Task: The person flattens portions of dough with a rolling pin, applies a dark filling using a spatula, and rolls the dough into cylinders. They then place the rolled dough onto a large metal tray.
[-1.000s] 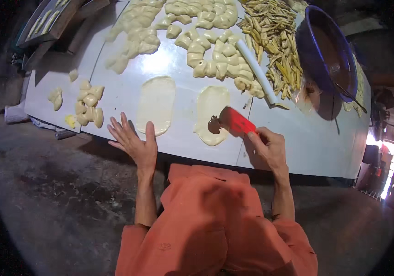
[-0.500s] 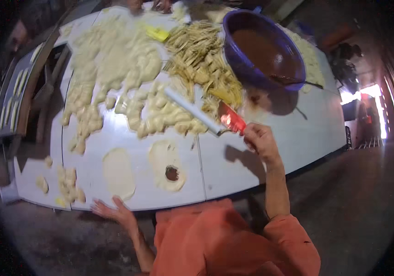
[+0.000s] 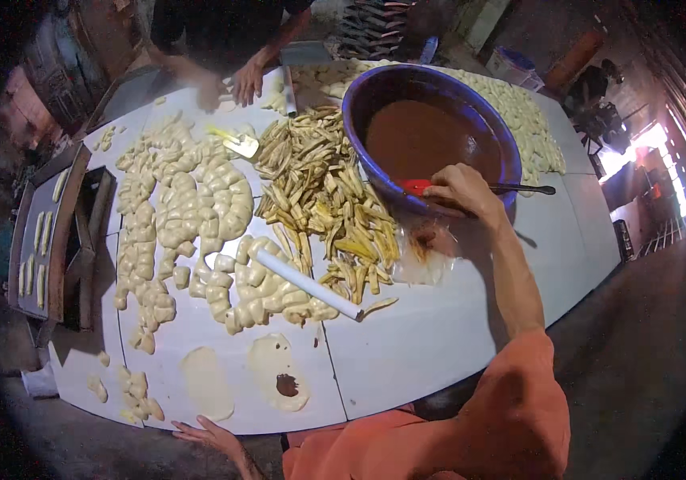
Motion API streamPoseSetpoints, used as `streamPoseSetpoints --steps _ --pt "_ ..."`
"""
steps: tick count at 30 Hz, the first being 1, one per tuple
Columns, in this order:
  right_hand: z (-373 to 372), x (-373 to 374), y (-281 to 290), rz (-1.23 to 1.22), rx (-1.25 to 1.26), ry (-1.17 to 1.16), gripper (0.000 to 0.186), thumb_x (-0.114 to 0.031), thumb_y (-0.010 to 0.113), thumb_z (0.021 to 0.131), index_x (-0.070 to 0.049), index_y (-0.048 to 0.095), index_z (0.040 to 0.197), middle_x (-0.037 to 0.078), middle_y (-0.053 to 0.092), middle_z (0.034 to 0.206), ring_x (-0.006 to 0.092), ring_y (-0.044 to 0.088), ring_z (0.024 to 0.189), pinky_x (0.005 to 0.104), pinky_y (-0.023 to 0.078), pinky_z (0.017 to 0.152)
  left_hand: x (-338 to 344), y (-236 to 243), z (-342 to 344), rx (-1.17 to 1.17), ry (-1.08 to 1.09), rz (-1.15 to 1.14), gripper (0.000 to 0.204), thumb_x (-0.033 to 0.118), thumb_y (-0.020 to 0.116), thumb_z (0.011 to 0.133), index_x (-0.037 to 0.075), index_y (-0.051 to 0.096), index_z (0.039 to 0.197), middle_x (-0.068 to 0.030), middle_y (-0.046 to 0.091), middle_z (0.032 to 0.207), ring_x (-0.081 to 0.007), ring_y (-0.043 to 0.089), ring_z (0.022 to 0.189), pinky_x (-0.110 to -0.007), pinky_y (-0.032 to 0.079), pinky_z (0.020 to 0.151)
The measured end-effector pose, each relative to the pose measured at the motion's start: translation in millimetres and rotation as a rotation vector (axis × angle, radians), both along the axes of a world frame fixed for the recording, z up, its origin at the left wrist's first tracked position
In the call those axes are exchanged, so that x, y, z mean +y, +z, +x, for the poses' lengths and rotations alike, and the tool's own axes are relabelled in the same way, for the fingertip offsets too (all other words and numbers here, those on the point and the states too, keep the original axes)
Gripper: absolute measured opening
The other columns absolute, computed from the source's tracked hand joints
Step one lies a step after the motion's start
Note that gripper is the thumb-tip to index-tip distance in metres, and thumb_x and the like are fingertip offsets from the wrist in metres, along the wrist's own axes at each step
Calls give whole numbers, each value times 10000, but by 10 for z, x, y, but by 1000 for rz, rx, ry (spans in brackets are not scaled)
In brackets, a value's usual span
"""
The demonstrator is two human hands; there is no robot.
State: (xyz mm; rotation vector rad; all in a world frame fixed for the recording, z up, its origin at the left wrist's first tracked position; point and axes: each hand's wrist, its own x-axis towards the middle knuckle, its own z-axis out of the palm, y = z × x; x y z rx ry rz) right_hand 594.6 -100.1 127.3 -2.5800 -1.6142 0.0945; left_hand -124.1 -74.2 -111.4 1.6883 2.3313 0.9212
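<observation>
My right hand (image 3: 465, 192) grips a red scraper (image 3: 417, 186) at the near rim of a large purple bowl (image 3: 354, 136). Smooth brown paste (image 3: 419, 140) fills part of the bowl, and the scraper's lower end is hidden there. A dark spoon handle (image 3: 531, 189) sticks out past the bowl's right side. My left hand (image 3: 205, 435) rests at the table's front edge, fingers apart and holding nothing. Just beyond it lies a flattened oval of dough (image 3: 207, 384). Beside that, a second dough oval (image 3: 267, 358) carries a dark brown smear (image 3: 287, 386).
A white rolling pin (image 3: 308, 284) lies against small dough pieces (image 3: 203, 196). Yellowish banana-like strips (image 3: 323, 176) are heaped left of the bowl. A tray (image 3: 48, 240) with pale sticks stands far left. Across the table are another person's hands (image 3: 248, 80) and a yellow-handled scraper (image 3: 235, 142).
My right hand has carried the red scraper from beside the rolling pin up and right to the bowl. The view has shifted, showing more of the person opposite. My left hand stays by the table edge.
</observation>
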Motion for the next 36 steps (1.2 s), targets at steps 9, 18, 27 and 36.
streamPoseSetpoints --steps 9,18,27,36 --pt "462 -182 -18 5 816 -121 392 -397 806 889 -32 739 764 -29 560 609 69 469 557 282 355 525 38 87 68 3 28 12 712 475 414 1105 129 152 1669 -300 -8 1692 -459 52 1577 -653 182 1224" --pt "263 -283 143 -14 983 -264 380 -414 790 916 -83 700 754 -48 519 586 47 426 491 267 308 440 -17 150 106 -43 -2 -7 668 343 442 1115 57 163 1650 -300 34 1688 -462 160 1557 -579 224 1237" --pt "-1177 36 460 -3 921 61 350 -355 763 910 -14 749 831 -25 602 669 63 525 586 262 409 530 11 390 356 -274 -66 27 719 317 456 1105 -31 117 1634 -315 43 1685 -446 76 1575 -559 171 1249" --pt "-3650 545 -329 -110 724 569 209 -212 726 952 -24 771 1031 94 707 785 160 650 649 322 505 613 75 543 45 -185 -203 -8 772 239 570 1043 20 131 1640 -307 -29 1687 -468 -68 1569 -606 116 1243"
